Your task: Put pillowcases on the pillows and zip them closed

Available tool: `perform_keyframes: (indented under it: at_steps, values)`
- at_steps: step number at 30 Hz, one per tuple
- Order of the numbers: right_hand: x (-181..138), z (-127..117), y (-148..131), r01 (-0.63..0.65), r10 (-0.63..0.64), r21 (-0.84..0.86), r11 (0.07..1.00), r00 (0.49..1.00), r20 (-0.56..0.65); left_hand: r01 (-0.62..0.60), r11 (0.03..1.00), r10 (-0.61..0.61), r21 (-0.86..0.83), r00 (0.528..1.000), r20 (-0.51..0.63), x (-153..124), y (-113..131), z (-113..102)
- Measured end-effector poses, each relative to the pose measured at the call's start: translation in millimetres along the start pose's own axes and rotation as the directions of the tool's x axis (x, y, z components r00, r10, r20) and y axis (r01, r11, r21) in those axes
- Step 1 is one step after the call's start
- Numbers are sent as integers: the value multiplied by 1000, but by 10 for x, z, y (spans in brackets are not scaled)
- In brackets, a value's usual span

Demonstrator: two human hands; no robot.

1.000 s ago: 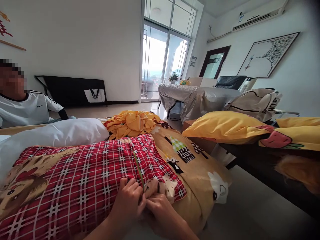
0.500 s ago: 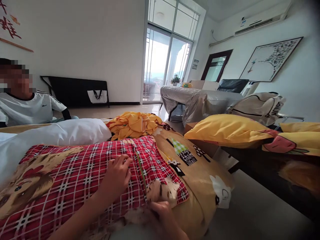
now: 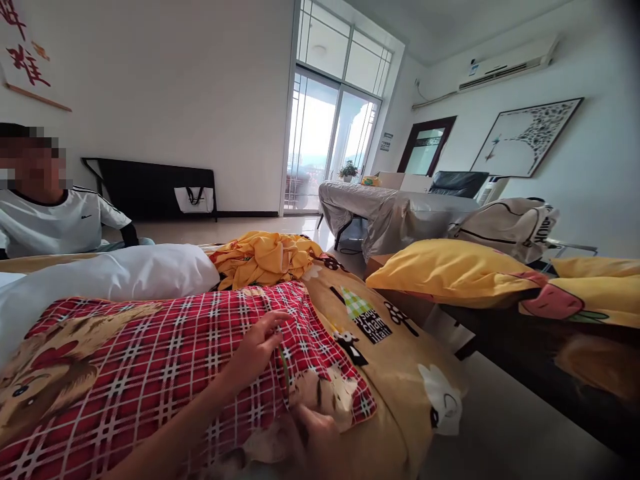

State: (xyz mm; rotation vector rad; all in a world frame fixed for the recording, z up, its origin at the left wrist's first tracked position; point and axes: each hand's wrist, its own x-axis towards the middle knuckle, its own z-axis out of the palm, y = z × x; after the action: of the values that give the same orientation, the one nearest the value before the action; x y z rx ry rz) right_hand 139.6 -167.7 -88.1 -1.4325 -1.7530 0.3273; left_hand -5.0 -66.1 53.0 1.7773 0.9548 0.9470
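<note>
A red plaid pillowcase with a cartoon dog print lies spread in front of me. Its right end has a fold or flap with a thin green edge. My left hand rests on the plaid cloth, fingers stretched toward that green edge and apart. Lower down, my right hand has its thumb and fingers closed on the pillowcase near the bottom of the green edge; its fingertips are partly hidden and blurred. Beneath the pillowcase's right end is tan printed bedding.
A white pillow and crumpled yellow cloth lie behind the pillowcase. To the right are a yellow pillow and a dark surface. A person sits at the far left. A covered table stands farther back.
My left hand has slid right and slightly forward over the cloth, its fingers straightening toward the green edge. My right hand stays at the same spot. The view has tilted slightly upward.
</note>
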Motion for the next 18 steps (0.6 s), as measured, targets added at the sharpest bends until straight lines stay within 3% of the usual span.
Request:
perform_keyframes:
  at_steps: [5,9,14,18]
  values:
    - [-149,-101,286,-139,134,165,977,990,39,-218,959,243,181,962,-126,-96,-99,-145]
    - [-137,-160,253,-123,101,159,980,985,140,-118,829,211,546,971,-110,-181,-257,-164]
    - [85,-70,5,82,-86,-75,994,995,-54,-62,658,163,751,985,-61,-159,-229,-4]
    - [152,-26,-11,108,-128,-128,986,978,-163,-84,587,180,805,983,-28,-76,-193,90]
